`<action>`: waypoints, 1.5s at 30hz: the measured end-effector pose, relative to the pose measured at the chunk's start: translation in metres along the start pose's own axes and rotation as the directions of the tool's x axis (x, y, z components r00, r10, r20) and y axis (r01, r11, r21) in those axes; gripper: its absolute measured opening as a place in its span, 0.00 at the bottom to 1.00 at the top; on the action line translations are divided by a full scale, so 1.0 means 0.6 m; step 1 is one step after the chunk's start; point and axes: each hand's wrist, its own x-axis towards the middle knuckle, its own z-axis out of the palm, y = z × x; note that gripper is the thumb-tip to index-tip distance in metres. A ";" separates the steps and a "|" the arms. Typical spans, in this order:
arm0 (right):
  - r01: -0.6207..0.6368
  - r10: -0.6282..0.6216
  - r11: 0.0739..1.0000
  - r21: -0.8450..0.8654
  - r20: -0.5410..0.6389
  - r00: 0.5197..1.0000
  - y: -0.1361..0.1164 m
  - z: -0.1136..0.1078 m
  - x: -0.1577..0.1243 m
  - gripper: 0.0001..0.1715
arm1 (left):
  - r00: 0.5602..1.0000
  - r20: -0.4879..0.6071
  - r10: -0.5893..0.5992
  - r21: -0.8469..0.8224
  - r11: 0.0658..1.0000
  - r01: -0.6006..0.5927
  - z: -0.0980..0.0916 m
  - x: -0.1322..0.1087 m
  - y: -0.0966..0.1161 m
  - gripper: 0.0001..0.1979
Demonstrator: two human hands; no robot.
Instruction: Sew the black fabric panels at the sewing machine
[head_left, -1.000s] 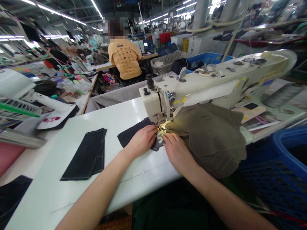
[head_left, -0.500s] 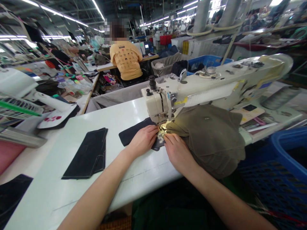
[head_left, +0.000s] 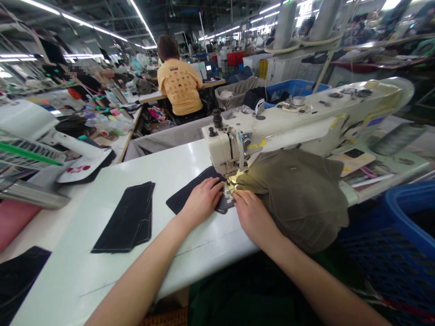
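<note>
My left hand (head_left: 203, 199) lies on a dark fabric piece (head_left: 185, 194), its slightly bent fingers apart and pointing at the presser foot (head_left: 231, 181) of the sewing machine (head_left: 224, 147). Just right of the needle area, the fingers of my right hand (head_left: 253, 215) are pressed together at the metal plate (head_left: 227, 201); what they pinch, if anything, is hidden. Against that hand and under the machine arm rests a heap of brown-olive fabric (head_left: 302, 194). A yellowish lamp glow lights the needle area.
Another dark stitched piece (head_left: 125, 217) lies on the white tabletop (head_left: 190, 267) at left, with more dark cloth (head_left: 20, 280) at the lower left corner. A blue basket (head_left: 377, 244) stands at right. Ahead, a person in a yellow shirt (head_left: 180, 86) sits facing away.
The dark fabric piece under my left hand has turned slightly, its left end now lower and more angled. My left hand has shifted a little with it; the right hand stays nearly in place.
</note>
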 end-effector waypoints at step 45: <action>0.067 -0.067 0.998 0.016 0.022 0.998 -0.002 -0.014 -0.023 0.13 | 0.996 0.065 0.058 -0.001 0.998 -0.059 0.005 -0.015 0.044 0.25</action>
